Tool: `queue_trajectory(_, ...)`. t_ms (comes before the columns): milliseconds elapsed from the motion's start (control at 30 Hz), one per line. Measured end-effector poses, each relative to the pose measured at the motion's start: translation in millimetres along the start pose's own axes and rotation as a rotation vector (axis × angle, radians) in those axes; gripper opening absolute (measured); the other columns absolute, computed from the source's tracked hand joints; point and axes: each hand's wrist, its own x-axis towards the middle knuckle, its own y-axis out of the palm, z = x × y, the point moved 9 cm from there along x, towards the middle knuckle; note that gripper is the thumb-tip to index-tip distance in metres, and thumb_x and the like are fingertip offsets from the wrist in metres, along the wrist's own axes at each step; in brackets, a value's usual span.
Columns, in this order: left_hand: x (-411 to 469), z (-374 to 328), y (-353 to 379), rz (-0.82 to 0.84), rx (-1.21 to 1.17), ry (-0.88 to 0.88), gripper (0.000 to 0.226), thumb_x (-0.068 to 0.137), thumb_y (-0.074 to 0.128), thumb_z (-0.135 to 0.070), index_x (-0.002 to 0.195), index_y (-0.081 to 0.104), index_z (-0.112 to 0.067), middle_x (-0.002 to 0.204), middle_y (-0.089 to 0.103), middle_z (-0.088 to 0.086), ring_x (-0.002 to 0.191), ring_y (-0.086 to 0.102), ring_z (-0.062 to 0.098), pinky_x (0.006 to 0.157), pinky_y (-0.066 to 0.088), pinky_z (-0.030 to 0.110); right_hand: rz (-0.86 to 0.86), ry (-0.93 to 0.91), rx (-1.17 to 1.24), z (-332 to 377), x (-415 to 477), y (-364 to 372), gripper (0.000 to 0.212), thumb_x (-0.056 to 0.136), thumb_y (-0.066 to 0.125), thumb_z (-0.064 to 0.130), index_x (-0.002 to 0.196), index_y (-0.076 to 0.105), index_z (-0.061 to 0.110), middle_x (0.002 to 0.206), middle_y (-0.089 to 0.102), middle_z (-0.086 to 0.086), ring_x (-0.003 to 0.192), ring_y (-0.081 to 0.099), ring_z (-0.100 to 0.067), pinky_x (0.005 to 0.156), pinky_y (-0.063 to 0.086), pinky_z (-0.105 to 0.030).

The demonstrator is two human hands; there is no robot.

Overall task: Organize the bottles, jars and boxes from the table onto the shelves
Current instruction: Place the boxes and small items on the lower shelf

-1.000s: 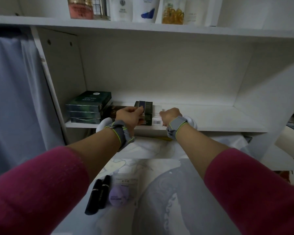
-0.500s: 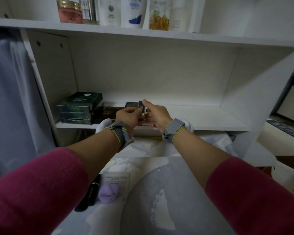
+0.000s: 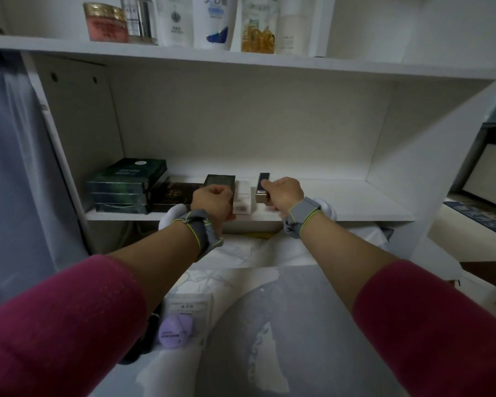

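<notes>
White shelving stands past a table (image 3: pixel 269 325) with a grey-and-white patterned cloth; half a second ago both hands met at one narrow box, the right with fingers straight, and now they have parted. Fingers of the left hand (image 3: pixel 213 202) curl round the foot of an upright green box (image 3: pixel 220 182), their tips hidden behind it; the right hand (image 3: pixel 284 195) grips a narrow blue box (image 3: pixel 263 187) with thumb and curled fingers, upright over the lower shelf (image 3: pixel 344 202); one white box (image 3: pixel 242 197) sits between the two, just beside the green one. Grey wrist bands (image 3: pixel 304 214) and red sleeves (image 3: pixel 430 319) follow.

Left of the hands lie three flat green boxes (image 3: pixel 123 188) in one stack, with one dark flat box (image 3: pixel 172 193) beside it; on the upper shelf (image 3: pixel 384 67) stand one pink jar (image 3: pixel 105 24), one silver bottle (image 3: pixel 140 21), three white bottles (image 3: pixel 215 21) and one yellow bottle (image 3: pixel 258 28). On the table lie one purple sponge packet (image 3: pixel 174 329) and dark tubes (image 3: pixel 139 346), half covered by the left sleeve; a grey curtain (image 3: pixel 12 181) hangs at left.
</notes>
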Motion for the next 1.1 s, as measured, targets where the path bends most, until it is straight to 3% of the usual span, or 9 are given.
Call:
queue_trajectory(167, 13.3, 6.7, -5.5, -0.023, 0.128, 0.033, 0.025, 0.093, 0.053, -0.013, 0.115, 0.065, -0.013, 0.092, 0.063, 0.014, 0.061, 0.055, 0.017, 0.049, 0.050, 0.029, -0.001, 0.029, -0.164, -11.4, 13.4, 3.9, 0.036, 0.090, 0.057, 0.037, 0.075, 0.062, 0.005, 0.073, 0.062, -0.011, 0.075, 0.060, -0.030, 0.064, 0.044, -0.028)
queue_trajectory(300, 18.5, 12.3, -7.5, -0.013, 0.169, 0.038, 0.027, 0.094, 0.052, -0.012, 0.119, 0.063, -0.015, 0.092, 0.061, 0.010, 0.061, 0.053, 0.016, 0.045, 0.045, 0.026, 0.007, 0.047, -0.270, -15.2, 16.4, 11.7, 0.039, 0.093, 0.054, 0.036, 0.069, 0.054, 0.005, 0.070, 0.057, -0.009, 0.078, 0.056, -0.029, 0.048, 0.030, -0.024)
queue_trajectory(433, 22.3, 13.8, -7.9, 0.004, 0.190, 0.059, 0.030, 0.094, 0.052, -0.012, 0.122, 0.061, -0.016, 0.093, 0.061, 0.011, 0.060, 0.053, 0.015, 0.040, 0.042, 0.023, 0.002, 0.062, -0.266, -18.3, 17.1, 19.6, 0.038, 0.093, 0.053, 0.035, 0.101, 0.064, 0.000, 0.102, 0.065, -0.017, 0.100, 0.062, -0.034, 0.069, 0.035, -0.027)
queue_trajectory(533, 24.4, 14.5, -8.5, 0.016, 0.185, 0.067, 0.029, 0.094, 0.051, -0.012, 0.122, 0.061, -0.016, 0.094, 0.061, 0.011, 0.062, 0.053, 0.015, 0.043, 0.042, 0.024, -0.007, 0.050, -0.335, -14.6, 18.9, 24.4, 0.040, 0.094, 0.053, 0.038, 0.071, 0.055, 0.004, 0.089, 0.061, -0.014, 0.091, 0.063, -0.033, 0.065, 0.035, -0.027)
queue_trajectory(667, 25.7, 15.5, -10.1, 0.029, 0.181, 0.079, 0.030, 0.094, 0.051, -0.011, 0.121, 0.061, -0.017, 0.098, 0.062, 0.014, 0.065, 0.054, 0.016, 0.046, 0.043, 0.025, -0.039, 0.035, -0.333, -11.9, 19.4, 24.7, 0.043, 0.094, 0.054, 0.034, 0.060, 0.042, 0.010, 0.103, 0.069, -0.018, 0.082, 0.058, -0.031, 0.065, 0.036, -0.027)
queue_trajectory(767, 25.7, 16.3, -9.6, 0.048, 0.175, 0.070, 0.030, 0.095, 0.050, -0.011, 0.122, 0.060, -0.019, 0.102, 0.062, 0.013, 0.069, 0.054, 0.017, 0.048, 0.043, 0.025, -0.034, 0.050, -0.345, -13.4, 17.4, 25.8, 0.042, 0.095, 0.054, 0.032, 0.062, 0.043, 0.009, 0.110, 0.068, -0.019, 0.092, 0.062, -0.032, 0.067, 0.037, -0.028)
queue_trajectory(933, 24.8, 15.4, -9.6, 0.047, 0.161, 0.064, 0.031, 0.095, 0.051, -0.011, 0.123, 0.060, -0.019, 0.096, 0.062, 0.011, 0.065, 0.053, 0.015, 0.048, 0.043, 0.025, -0.004, 0.082, -0.351, -13.7, 15.8, 26.4, 0.034, 0.096, 0.054, 0.031, 0.101, 0.063, -0.001, 0.118, 0.066, -0.019, 0.110, 0.061, -0.034, 0.083, 0.047, -0.032)
queue_trajectory(1033, 23.4, 14.1, -11.3, 0.042, 0.165, 0.066, 0.031, 0.095, 0.050, -0.011, 0.123, 0.061, -0.018, 0.092, 0.062, 0.010, 0.062, 0.053, 0.015, 0.045, 0.044, 0.024, -0.003, 0.076, -0.359, -11.6, 11.2, 21.9, 0.031, 0.096, 0.054, 0.031, 0.081, 0.055, 0.005, 0.115, 0.067, -0.018, 0.108, 0.062, -0.033, 0.079, 0.047, -0.031)
queue_trajectory(1100, 20.9, 12.3, -13.1, 0.035, 0.168, 0.071, 0.030, 0.094, 0.050, -0.010, 0.121, 0.062, -0.017, 0.091, 0.062, 0.010, 0.060, 0.053, 0.015, 0.045, 0.044, 0.024, -0.020, 0.075, -0.340, -8.9, 7.4, 17.8, 0.029, 0.096, 0.054, 0.030, 0.085, 0.056, 0.004, 0.113, 0.067, -0.018, 0.105, 0.063, -0.033, 0.075, 0.044, -0.030)
